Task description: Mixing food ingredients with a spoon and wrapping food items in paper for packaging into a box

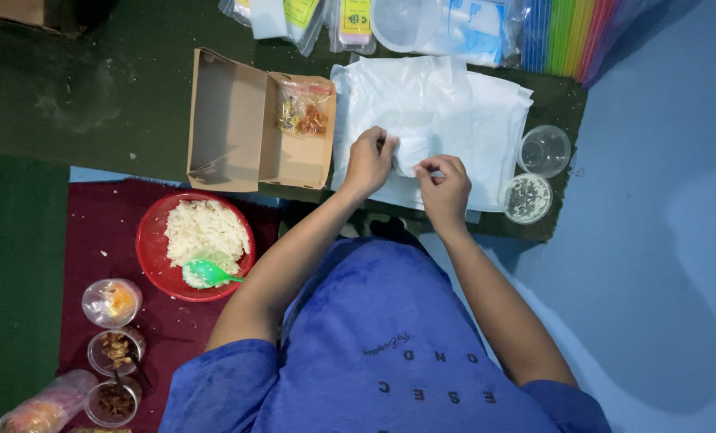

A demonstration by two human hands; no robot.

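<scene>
My left hand (369, 160) and my right hand (444, 187) both pinch a thin white paper sheet (410, 152), lifted from the top of a stack of white sheets (470, 104) on the floor before me. The fingers of each hand are closed on the sheet's edge. Left of the stack lies an open brown cardboard box (238, 120) with a small clear bag of snacks (302, 112) inside it.
A red bowl (151, 240) of white rice with a green spoon (207, 274) sits at the left on a maroon mat. Small clear cups (113, 303) of toppings stand below it. Two clear round containers (544, 151) sit right of the stack. Plastic packets lie at the top.
</scene>
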